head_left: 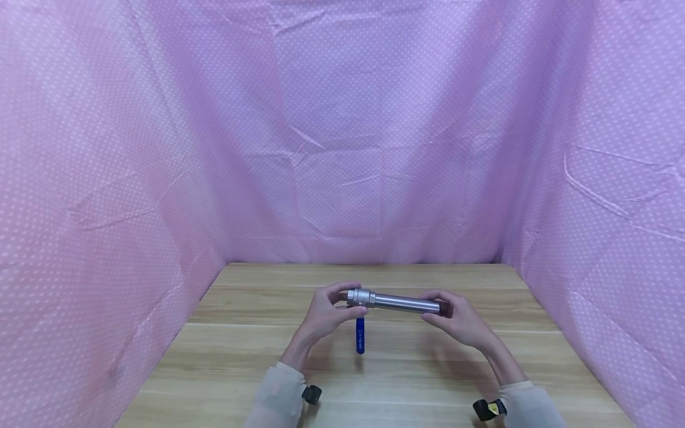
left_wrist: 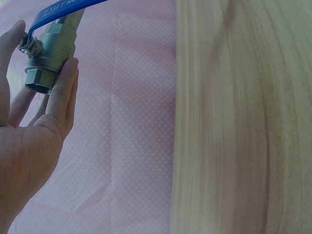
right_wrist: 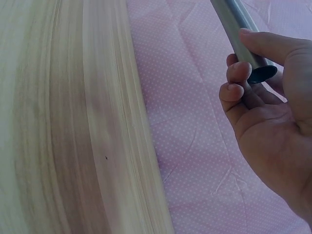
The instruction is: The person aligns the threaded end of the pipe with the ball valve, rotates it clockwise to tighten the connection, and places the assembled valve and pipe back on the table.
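Observation:
My left hand (head_left: 324, 315) holds a steel ball valve (head_left: 361, 297) between thumb and fingers. The valve's blue lever handle (head_left: 360, 336) points toward me in the head view. In the left wrist view the valve body (left_wrist: 54, 48) shows its hexagonal open end facing the palm. A straight steel pipe (head_left: 407, 304) runs from the valve's right end. Around the pipe's far right end, my right hand (head_left: 460, 318) curls its thumb and fingers. The right wrist view shows the pipe's hollow open end (right_wrist: 262, 74) among those fingers. Valve and pipe are held above the table in one line.
Below the hands lies a wooden table (head_left: 257, 345) with light grain. Pink dotted cloth (head_left: 342, 148) hangs behind it and along both sides. Dark wrist devices (head_left: 312, 395) sit at the cuffs of the pale sleeves (head_left: 278, 395).

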Action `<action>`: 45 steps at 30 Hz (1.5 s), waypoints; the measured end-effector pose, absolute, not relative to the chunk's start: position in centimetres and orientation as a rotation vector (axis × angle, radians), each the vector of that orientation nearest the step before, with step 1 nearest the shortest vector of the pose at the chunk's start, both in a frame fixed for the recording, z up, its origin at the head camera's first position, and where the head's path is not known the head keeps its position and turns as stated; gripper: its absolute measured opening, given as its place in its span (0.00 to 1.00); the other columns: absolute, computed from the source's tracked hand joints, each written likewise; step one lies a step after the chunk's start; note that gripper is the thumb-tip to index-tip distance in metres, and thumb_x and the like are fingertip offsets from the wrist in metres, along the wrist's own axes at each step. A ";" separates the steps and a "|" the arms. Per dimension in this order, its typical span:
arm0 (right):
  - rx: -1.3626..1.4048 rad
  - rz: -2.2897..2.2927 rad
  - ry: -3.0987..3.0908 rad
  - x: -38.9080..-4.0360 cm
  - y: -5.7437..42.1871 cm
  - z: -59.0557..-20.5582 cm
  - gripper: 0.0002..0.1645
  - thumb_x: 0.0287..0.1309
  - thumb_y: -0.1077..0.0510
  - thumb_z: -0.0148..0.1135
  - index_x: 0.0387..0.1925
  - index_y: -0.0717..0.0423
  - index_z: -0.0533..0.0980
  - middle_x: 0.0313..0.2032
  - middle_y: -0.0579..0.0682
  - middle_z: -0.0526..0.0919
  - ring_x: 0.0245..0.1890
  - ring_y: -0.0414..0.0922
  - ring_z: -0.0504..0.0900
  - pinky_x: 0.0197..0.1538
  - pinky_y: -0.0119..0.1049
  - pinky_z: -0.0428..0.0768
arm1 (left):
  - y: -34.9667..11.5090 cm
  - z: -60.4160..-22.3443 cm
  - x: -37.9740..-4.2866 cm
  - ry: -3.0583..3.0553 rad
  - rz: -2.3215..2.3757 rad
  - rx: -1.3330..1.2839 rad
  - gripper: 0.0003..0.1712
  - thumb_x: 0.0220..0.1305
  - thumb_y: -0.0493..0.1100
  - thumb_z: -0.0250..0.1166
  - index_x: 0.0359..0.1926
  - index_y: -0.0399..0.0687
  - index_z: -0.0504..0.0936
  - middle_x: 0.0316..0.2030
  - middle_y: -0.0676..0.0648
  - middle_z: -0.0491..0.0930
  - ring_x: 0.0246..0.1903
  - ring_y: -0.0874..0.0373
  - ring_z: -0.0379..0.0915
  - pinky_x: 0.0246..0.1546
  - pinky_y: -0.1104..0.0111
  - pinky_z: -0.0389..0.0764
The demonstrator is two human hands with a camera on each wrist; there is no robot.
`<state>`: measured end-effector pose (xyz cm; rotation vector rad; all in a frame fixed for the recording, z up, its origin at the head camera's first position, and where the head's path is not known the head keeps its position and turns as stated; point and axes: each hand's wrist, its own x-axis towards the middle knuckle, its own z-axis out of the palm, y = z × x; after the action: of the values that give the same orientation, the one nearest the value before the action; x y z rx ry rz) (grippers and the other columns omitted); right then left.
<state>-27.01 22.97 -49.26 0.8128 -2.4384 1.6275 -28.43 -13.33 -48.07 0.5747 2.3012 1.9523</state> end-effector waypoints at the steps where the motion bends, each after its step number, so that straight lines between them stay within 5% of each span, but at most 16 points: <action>1: 0.810 1.630 -2.438 -27.0 23.0 -49.3 0.18 0.71 0.66 0.76 0.59 0.61 0.84 0.48 0.58 0.92 0.42 0.33 0.89 0.44 0.29 0.90 | -13.3 -48.1 -28.5 2.302 1.952 0.575 0.33 0.64 0.47 0.85 0.70 0.60 0.88 0.61 0.44 0.89 0.57 0.53 0.87 0.52 0.64 0.92; 8: 0.810 1.631 -2.431 -27.0 22.8 -49.1 0.17 0.72 0.67 0.75 0.59 0.63 0.83 0.47 0.59 0.91 0.42 0.32 0.89 0.43 0.30 0.90 | -13.3 -48.1 -28.4 2.304 1.956 0.577 0.33 0.64 0.46 0.86 0.69 0.59 0.88 0.61 0.44 0.89 0.57 0.54 0.87 0.52 0.65 0.93; 17: 0.815 1.619 -2.432 -26.8 22.9 -49.0 0.14 0.75 0.66 0.72 0.58 0.63 0.84 0.39 0.43 0.89 0.34 0.31 0.83 0.33 0.30 0.84 | -13.3 -48.1 -28.6 2.302 1.958 0.587 0.34 0.65 0.45 0.85 0.71 0.57 0.87 0.61 0.44 0.89 0.57 0.53 0.88 0.53 0.65 0.93; 26: 0.852 1.639 -2.465 -26.9 23.1 -48.9 0.11 0.80 0.65 0.66 0.57 0.62 0.84 0.31 0.37 0.80 0.28 0.29 0.74 0.26 0.29 0.76 | -13.3 -48.1 -28.6 2.301 1.954 0.588 0.33 0.65 0.45 0.85 0.70 0.57 0.87 0.61 0.44 0.89 0.57 0.54 0.88 0.53 0.65 0.93; 38: 0.828 1.621 -2.462 -26.9 23.0 -48.9 0.13 0.77 0.66 0.69 0.58 0.63 0.84 0.36 0.38 0.86 0.31 0.30 0.79 0.30 0.29 0.81 | -13.4 -48.2 -28.7 2.297 1.953 0.595 0.33 0.66 0.46 0.85 0.70 0.58 0.87 0.62 0.44 0.88 0.58 0.53 0.87 0.54 0.65 0.93; 45: 0.800 1.631 -2.446 -26.9 22.8 -48.9 0.18 0.72 0.67 0.74 0.60 0.65 0.83 0.45 0.52 0.92 0.40 0.32 0.89 0.41 0.29 0.89 | -13.4 -48.1 -28.6 2.300 1.950 0.591 0.33 0.65 0.46 0.85 0.70 0.59 0.87 0.62 0.44 0.88 0.57 0.53 0.87 0.53 0.65 0.93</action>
<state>-26.87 22.77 -48.94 0.8002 -2.4460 1.6306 -28.64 -13.43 -48.10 0.5908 2.3004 1.9501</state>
